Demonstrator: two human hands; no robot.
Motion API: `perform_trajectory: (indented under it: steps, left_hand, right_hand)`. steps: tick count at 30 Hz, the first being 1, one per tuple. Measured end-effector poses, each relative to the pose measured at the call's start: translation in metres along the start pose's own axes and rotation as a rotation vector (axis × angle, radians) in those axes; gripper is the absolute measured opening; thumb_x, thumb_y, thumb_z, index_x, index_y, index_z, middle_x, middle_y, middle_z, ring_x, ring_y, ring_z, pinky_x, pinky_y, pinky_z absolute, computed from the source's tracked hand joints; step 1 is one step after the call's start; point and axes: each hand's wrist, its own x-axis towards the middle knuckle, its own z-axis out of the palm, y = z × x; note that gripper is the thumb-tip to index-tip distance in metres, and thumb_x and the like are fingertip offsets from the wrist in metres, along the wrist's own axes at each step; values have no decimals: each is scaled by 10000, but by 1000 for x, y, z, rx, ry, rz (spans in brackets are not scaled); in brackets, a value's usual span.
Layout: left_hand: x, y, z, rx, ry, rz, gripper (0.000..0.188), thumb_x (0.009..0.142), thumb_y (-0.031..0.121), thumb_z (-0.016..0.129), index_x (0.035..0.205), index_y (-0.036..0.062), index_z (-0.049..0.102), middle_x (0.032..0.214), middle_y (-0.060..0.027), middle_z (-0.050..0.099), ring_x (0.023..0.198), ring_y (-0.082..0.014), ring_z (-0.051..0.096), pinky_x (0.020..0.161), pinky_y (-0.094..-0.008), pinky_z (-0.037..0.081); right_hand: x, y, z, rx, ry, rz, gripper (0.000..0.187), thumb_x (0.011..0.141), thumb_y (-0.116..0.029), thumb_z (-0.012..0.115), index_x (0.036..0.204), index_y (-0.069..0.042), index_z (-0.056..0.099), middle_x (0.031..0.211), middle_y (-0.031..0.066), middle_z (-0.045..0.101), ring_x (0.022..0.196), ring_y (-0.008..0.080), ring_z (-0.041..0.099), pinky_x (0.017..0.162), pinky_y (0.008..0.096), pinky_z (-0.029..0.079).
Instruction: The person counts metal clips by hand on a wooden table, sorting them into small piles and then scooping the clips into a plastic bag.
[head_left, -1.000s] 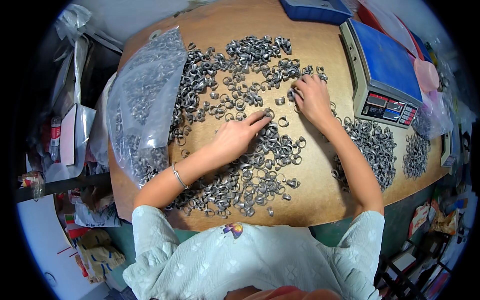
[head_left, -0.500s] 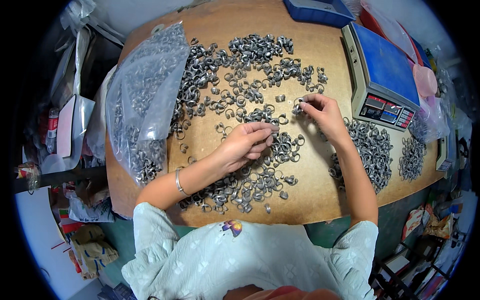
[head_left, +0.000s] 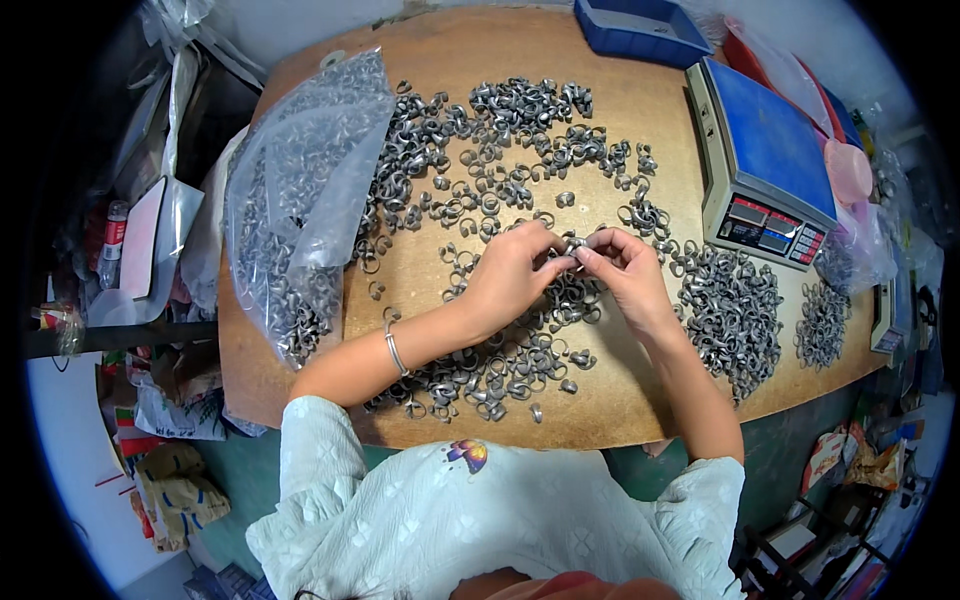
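Note:
Over the middle of the table, my left hand point(head_left: 515, 270) and my right hand point(head_left: 632, 282) meet at the fingertips. Both are closed in a pinch around a small grey metal ring point(head_left: 577, 246), which the fingers partly cover. Loose grey rings point(head_left: 575, 300) lie just beneath my hands. A further heap of rings point(head_left: 500, 375) spreads in front of my left forearm, which wears a bangle. To the right of my right hand sits a dense pile of rings point(head_left: 735, 315).
A clear plastic bag point(head_left: 310, 190) full of rings lies at the left. More rings point(head_left: 530, 103) are scattered toward the back. On the right stands a scale point(head_left: 775, 140) with a blue top, beside a smaller ring pile point(head_left: 823, 325). A blue tray point(head_left: 640, 30) is at the far edge.
My right hand has moved left and nearer to me, and my left hand slightly right. They were apart and now meet at the ring. Several rings now lie where my right hand was.

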Motion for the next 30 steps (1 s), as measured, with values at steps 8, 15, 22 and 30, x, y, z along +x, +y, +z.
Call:
perform_trajectory:
  steps: [8, 15, 22, 30]
  left_hand:
    - [-8, 3, -11, -83, 32, 505, 85, 789, -6, 646, 872, 14, 645, 704, -93, 535, 589, -248, 566, 522, -341, 453]
    - [4, -26, -28, -11, -8, -178, 180, 879, 119, 600, 945, -43, 643, 759, -103, 612, 686, -172, 559, 636, -289, 447]
    - [-13, -5, -25, -1115, -273, -938, 311, 997, 330, 440, 1025, 38, 543, 668, -12, 493, 484, -42, 394, 361, -160, 259]
    - [-16, -16, -22, -1369, -189, -1089, 236, 964, 174, 500, 1114, -6, 525, 745, -3, 482, 508, -24, 328, 341, -138, 212]
  right_hand:
    - [-1, 8, -5, 436, -76, 380, 164, 918, -163, 598, 963, -8, 569, 780, 63, 626, 679, 125, 607, 624, 243, 514]
    - [-11, 10, -7, -258, -34, -82, 127, 868, -110, 651, 901, -5, 589, 779, 26, 625, 647, 75, 556, 586, 205, 438]
    - [-10, 1, 29, -854, -66, -789, 167, 729, -70, 698, 853, -23, 597, 868, 118, 618, 825, 290, 592, 730, 363, 475]
    - [119, -3, -37, -1057, 213, -623, 464, 892, -367, 557, 1225, -45, 565, 1239, 204, 544, 1208, 353, 448, 1033, 484, 315]
